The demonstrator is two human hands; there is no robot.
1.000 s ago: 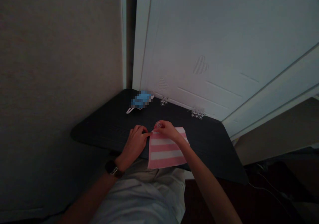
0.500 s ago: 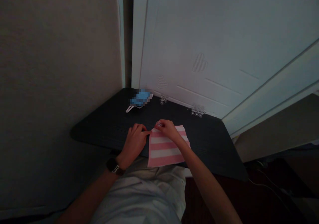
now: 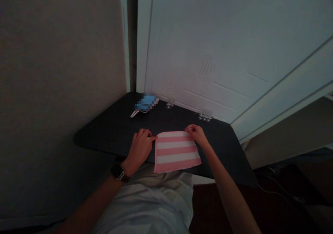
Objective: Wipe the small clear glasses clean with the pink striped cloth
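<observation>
Slip looks like your main risk from here. Near side of the striped cloth (image 3: 178, 152) runs past the 6 o'clock edge of the worktop (image 3: 104, 133), toward your lap; if both corners come loose, I'd expect that overhang to drag it down. Second risk: uneven pull. Too much from your right hand (image 3: 198, 135) and the cloth could skew or its 10 o'clock corner could pop free of your left hand (image 3: 141, 145).

Third: the small clear piece (image 3: 190, 128) at your right fingertips. Tiny, so a loose pinch could drop it.

Grip status: right is pinched on that piece, fingertips at the cloth's 1 o'clock corner; can't tell if fabric is trapped too. Left has the thumb touching the 10 o'clock corner; can't tell if it's pinching or just pressing.

Cloth position: spread nearly flat between your hands. From left grip it extends toward 3 to 4 o'clock; from right grip, toward 7 to 8.

Around it: blue thing (image 3: 146, 102), blurred, at 11 o'clock; clear clustered pieces (image 3: 205, 116) at 1, by the white panel (image 3: 179, 46). All well apart from the cloth.
</observation>
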